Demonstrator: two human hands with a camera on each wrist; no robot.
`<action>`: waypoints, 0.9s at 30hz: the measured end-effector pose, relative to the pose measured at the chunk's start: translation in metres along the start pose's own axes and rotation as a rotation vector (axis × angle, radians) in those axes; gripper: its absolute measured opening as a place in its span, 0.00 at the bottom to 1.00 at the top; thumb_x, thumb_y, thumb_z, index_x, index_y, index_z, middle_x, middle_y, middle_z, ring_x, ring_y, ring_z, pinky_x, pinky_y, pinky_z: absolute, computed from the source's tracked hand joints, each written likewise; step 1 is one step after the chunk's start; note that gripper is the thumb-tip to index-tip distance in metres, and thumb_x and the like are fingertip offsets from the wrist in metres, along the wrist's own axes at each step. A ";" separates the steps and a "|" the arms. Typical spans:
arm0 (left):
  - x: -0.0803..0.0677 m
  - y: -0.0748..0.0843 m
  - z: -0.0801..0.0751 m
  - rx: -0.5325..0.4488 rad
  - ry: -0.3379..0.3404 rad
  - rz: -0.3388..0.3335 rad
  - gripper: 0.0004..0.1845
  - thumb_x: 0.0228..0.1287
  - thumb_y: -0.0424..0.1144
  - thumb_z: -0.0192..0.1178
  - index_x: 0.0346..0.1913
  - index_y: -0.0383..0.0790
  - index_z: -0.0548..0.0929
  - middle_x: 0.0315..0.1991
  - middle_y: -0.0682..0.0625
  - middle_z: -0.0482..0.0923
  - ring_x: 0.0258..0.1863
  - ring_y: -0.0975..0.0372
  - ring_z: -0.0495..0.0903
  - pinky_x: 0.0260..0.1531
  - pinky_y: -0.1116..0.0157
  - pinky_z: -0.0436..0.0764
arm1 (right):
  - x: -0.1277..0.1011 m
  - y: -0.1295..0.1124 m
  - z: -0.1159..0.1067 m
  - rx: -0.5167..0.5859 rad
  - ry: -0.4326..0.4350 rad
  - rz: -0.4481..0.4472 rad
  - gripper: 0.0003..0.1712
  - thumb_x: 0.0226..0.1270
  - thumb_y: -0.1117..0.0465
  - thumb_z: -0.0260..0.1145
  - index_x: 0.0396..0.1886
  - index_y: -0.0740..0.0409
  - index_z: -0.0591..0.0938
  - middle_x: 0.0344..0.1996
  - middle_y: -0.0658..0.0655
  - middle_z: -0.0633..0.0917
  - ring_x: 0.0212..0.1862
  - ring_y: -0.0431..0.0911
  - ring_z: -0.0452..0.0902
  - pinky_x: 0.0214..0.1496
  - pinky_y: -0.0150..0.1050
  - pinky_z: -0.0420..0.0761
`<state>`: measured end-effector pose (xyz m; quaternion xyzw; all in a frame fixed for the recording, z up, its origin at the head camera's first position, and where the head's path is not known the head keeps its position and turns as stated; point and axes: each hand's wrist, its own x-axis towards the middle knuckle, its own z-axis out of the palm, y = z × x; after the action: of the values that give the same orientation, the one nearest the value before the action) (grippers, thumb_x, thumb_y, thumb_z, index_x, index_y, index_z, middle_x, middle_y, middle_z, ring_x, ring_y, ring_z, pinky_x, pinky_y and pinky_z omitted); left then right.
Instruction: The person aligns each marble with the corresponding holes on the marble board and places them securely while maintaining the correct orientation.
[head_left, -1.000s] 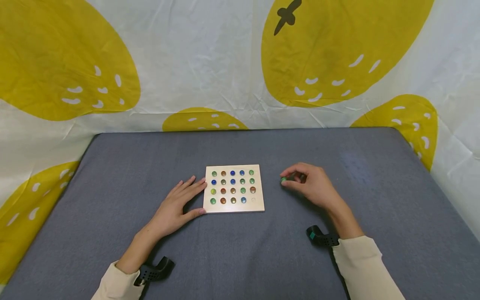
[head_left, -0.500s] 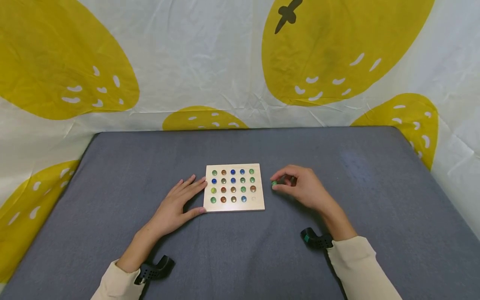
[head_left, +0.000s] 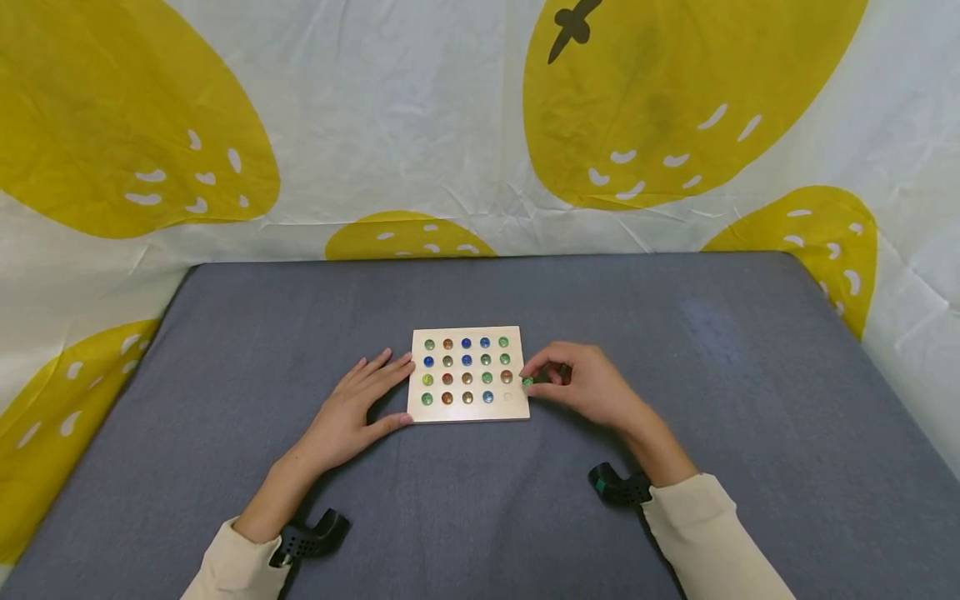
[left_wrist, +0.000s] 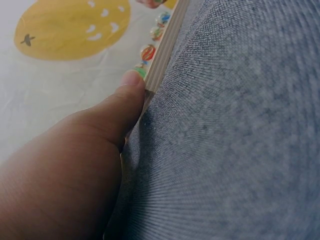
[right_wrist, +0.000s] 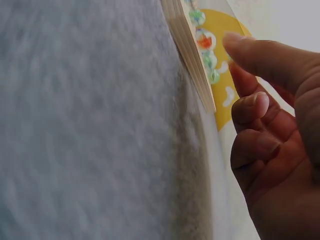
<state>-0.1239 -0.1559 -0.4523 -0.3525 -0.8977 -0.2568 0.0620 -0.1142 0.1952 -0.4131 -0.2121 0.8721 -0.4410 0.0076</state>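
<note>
A pale wooden board (head_left: 459, 419) lies flat on the cloth, with colored glass marbles (head_left: 467, 361) seated in rows on it. One hollow (head_left: 507, 397) at its near right corner holds no marble. My left hand (head_left: 341, 425) rests spread against the board's left edge; in the left wrist view its thumb (left_wrist: 131, 82) touches the near corner. Between the thumb and index finger of my right hand (head_left: 585, 385) is a pinched green marble (head_left: 528, 381), just over the board's right edge. In the right wrist view the remaining fingers (right_wrist: 252, 145) curl inward, and the fingertips hide the pinched marble.
Grey cloth (head_left: 480, 517) covers the table. A white curtain with yellow shapes (head_left: 397, 150) hangs behind and beside it. Black wrist cameras (head_left: 311, 535) are strapped to both wrists, next to beige sleeves (head_left: 712, 525).
My right hand has moved left and slightly nearer, carrying the green marble from the cloth's side to the board's right edge. The left hand and board have stayed put.
</note>
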 end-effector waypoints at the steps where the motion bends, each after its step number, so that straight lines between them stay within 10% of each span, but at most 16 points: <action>1: 0.000 0.000 0.000 0.000 -0.001 -0.001 0.39 0.61 0.52 0.64 0.72 0.44 0.65 0.71 0.48 0.62 0.71 0.49 0.53 0.70 0.49 0.48 | 0.000 0.000 0.001 0.001 -0.005 -0.003 0.09 0.54 0.62 0.76 0.35 0.49 0.86 0.22 0.49 0.74 0.24 0.43 0.68 0.23 0.34 0.70; 27: 0.001 -0.001 0.001 -0.007 0.002 -0.003 0.39 0.60 0.52 0.65 0.72 0.44 0.65 0.71 0.49 0.61 0.71 0.49 0.53 0.70 0.49 0.48 | 0.003 0.002 0.021 0.052 -0.033 -0.038 0.09 0.52 0.62 0.77 0.33 0.50 0.86 0.24 0.46 0.77 0.23 0.40 0.67 0.24 0.32 0.68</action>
<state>-0.1251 -0.1557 -0.4535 -0.3513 -0.8973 -0.2604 0.0613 -0.1136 0.1789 -0.4267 -0.2357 0.8559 -0.4599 0.0191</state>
